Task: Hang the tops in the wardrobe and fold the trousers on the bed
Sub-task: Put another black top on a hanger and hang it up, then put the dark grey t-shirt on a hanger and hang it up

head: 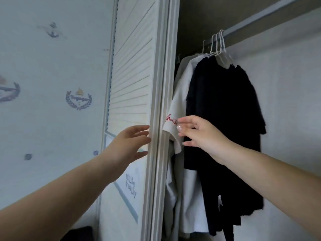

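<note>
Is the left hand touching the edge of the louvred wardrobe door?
Touching. In the head view the left hand's straight fingertips lie against the louvred wardrobe door's edge, no gap showing.

Both hands reach forward, left hand and right hand seemingly open-fingered

**Wardrobe rail, loaded**

Metal rail across top of open wardrobe. White hangers hooked on, bunched toward left end. Hanging from these: black tops in front, white tops behind, nearer louvred door. Red script on one white sleeve.
</note>
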`<state>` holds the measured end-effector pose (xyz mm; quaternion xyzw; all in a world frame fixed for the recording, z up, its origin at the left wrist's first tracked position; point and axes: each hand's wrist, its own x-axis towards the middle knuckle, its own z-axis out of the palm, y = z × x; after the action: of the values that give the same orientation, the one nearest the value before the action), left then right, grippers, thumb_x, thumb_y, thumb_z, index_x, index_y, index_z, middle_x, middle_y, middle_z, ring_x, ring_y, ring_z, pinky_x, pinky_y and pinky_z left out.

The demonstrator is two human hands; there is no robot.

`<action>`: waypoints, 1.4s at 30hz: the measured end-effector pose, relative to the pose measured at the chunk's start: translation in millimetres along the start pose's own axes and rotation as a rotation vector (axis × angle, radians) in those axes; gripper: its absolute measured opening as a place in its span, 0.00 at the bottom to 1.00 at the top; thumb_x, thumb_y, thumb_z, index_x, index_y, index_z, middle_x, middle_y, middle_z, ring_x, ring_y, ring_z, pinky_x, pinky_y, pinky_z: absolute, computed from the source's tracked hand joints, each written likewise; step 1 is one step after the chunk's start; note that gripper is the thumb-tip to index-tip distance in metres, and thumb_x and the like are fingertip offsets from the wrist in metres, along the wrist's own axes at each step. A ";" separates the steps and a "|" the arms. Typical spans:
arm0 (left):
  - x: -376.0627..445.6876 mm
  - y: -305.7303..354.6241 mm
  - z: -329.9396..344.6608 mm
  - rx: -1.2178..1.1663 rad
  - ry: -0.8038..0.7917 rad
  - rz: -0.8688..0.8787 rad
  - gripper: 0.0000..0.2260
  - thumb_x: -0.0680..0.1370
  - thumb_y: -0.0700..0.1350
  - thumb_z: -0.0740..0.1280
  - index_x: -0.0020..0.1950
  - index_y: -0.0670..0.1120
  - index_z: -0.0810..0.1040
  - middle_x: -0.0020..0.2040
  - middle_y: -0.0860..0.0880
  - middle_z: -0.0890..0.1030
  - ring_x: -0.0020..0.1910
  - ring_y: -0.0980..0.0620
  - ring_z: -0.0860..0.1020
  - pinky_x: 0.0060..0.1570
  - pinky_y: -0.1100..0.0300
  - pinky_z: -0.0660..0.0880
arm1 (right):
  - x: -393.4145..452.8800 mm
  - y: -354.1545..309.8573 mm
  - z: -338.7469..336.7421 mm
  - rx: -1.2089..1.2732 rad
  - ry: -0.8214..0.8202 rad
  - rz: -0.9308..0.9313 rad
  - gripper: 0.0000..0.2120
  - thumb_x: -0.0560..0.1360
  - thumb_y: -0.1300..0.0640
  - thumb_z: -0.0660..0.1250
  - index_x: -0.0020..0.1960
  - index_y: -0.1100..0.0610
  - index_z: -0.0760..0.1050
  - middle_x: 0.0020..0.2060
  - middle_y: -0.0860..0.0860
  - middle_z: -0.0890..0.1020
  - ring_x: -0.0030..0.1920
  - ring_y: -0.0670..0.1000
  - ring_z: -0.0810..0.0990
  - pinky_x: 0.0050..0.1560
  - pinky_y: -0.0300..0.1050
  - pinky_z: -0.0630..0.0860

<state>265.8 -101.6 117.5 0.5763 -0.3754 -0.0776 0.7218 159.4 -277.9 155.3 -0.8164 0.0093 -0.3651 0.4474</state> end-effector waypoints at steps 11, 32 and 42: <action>-183.0 -31.4 -162.5 0.121 0.426 -0.171 0.13 0.78 0.37 0.66 0.57 0.53 0.76 0.58 0.52 0.79 0.58 0.54 0.78 0.51 0.57 0.76 | -98.9 -9.0 200.0 0.301 -0.462 0.115 0.07 0.76 0.61 0.67 0.51 0.50 0.76 0.47 0.48 0.79 0.48 0.47 0.80 0.48 0.45 0.80; -742.1 32.5 -404.1 0.181 1.347 -0.498 0.11 0.77 0.39 0.69 0.54 0.54 0.78 0.52 0.53 0.82 0.50 0.55 0.80 0.46 0.60 0.76 | -457.9 -210.1 632.2 0.524 -1.421 0.187 0.06 0.77 0.57 0.67 0.52 0.49 0.75 0.47 0.48 0.80 0.49 0.45 0.80 0.45 0.40 0.79; -916.6 49.6 -386.5 0.043 1.822 -0.559 0.11 0.78 0.39 0.67 0.59 0.49 0.75 0.56 0.50 0.80 0.57 0.51 0.78 0.57 0.54 0.73 | -619.6 -283.8 740.6 0.446 -1.890 0.122 0.06 0.77 0.58 0.65 0.51 0.49 0.74 0.49 0.48 0.80 0.50 0.47 0.80 0.43 0.40 0.77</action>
<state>-153.4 712.6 -273.8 0.4971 0.4815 0.2386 0.6813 64.3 639.9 -246.4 -0.6674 -0.3807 0.4713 0.4330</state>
